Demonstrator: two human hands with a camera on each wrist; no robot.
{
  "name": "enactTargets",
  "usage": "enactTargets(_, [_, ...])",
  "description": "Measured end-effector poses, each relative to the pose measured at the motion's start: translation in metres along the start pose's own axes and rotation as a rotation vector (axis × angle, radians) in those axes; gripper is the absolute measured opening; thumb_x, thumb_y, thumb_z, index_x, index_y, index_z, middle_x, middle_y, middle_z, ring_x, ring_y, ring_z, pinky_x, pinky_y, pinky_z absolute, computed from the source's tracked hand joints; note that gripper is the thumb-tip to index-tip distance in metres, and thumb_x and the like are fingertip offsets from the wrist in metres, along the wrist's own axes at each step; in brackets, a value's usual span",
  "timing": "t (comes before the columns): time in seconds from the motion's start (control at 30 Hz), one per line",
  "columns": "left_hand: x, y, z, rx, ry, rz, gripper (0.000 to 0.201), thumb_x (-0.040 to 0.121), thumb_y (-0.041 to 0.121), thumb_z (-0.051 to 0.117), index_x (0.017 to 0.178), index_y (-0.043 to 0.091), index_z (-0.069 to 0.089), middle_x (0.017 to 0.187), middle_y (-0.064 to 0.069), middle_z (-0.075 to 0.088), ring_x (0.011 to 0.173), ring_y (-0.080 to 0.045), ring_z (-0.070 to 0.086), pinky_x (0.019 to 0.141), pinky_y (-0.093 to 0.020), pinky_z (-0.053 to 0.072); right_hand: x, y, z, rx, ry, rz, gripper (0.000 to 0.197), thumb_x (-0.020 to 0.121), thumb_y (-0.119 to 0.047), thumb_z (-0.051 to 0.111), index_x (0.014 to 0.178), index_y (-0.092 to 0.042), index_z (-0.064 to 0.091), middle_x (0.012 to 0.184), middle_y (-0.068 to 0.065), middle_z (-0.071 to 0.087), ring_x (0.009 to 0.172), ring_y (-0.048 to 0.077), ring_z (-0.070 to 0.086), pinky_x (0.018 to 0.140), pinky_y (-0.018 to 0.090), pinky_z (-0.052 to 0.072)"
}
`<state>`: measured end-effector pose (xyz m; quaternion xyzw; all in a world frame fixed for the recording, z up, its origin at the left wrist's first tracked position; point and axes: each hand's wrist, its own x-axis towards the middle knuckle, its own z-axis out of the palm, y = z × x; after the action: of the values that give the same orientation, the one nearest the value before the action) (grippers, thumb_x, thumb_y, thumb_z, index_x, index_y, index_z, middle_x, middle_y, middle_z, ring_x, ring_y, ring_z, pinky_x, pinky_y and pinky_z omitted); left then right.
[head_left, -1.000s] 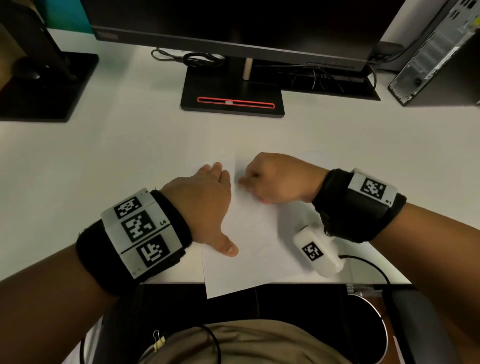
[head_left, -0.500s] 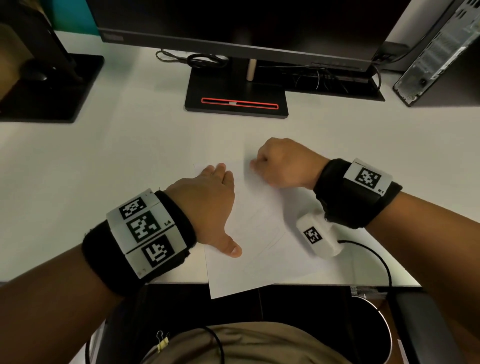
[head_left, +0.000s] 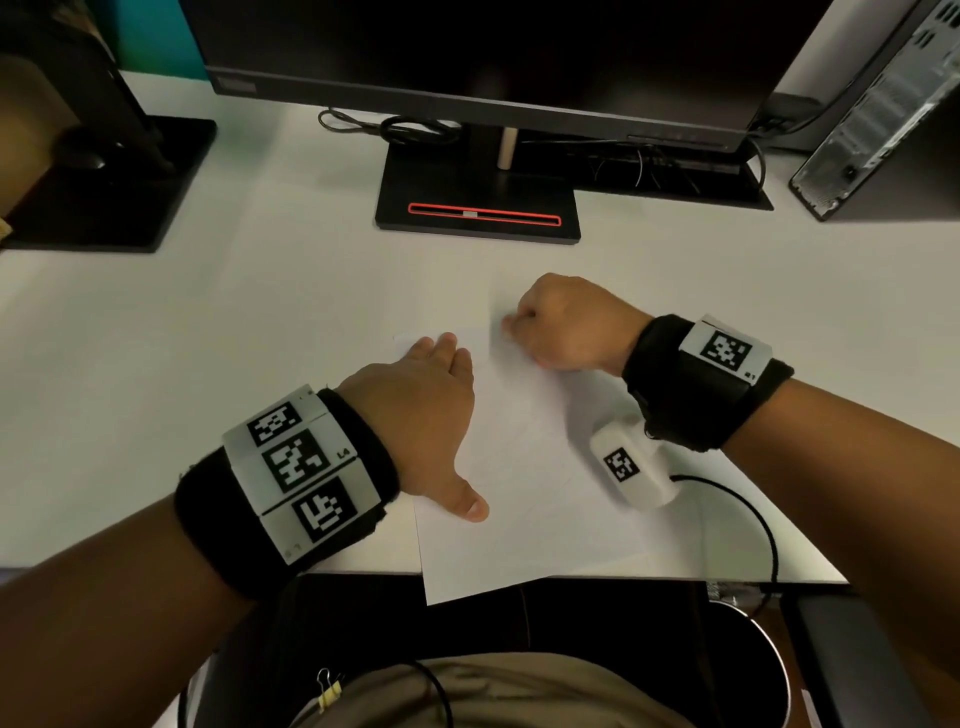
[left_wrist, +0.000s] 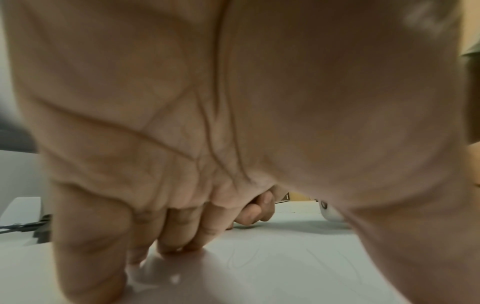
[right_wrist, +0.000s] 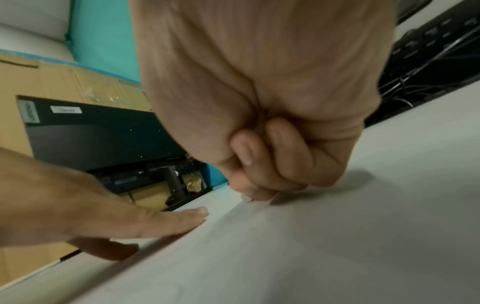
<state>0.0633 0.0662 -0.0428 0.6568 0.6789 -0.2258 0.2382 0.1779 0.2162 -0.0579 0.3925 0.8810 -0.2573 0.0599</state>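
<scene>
A white sheet of paper (head_left: 524, 519) lies on the white desk (head_left: 208, 338) and hangs over its front edge. My left hand (head_left: 421, 410) presses flat on the sheet's left part, fingers straight and thumb spread. My right hand (head_left: 566, 322) is curled into a fist at the sheet's far end, just past the left fingertips. In the right wrist view its fingertips (right_wrist: 249, 193) press down on the top of a straight raised line in the paper (right_wrist: 311, 246). That line runs beside my left hand (right_wrist: 130, 222). I see nothing held in the fist.
A monitor on a black stand (head_left: 478, 208) is at the back, with cables beside it. Another black base (head_left: 104, 192) stands at the left and a computer tower (head_left: 883, 114) at the right. A round bin (head_left: 758, 670) sits below the desk's front edge.
My right fist has slid away from me along the paper, from beside the left fingers to just beyond them. The left hand has stayed flat on the sheet.
</scene>
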Motion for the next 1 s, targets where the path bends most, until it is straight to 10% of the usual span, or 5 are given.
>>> enactTargets(1.0, [0.004, -0.012, 0.011, -0.133, 0.227, 0.037, 0.161, 0.05, 0.085, 0.073, 0.149, 0.013, -0.032, 0.15, -0.015, 0.036, 0.132, -0.024, 0.04, 0.096, -0.036, 0.048, -0.015, -0.026, 0.014, -0.062, -0.183, -0.159, 0.042, 0.103, -0.026, 0.045, 0.067, -0.006, 0.057, 0.063, 0.007, 0.057, 0.055, 0.017, 0.048, 0.053, 0.025, 0.039])
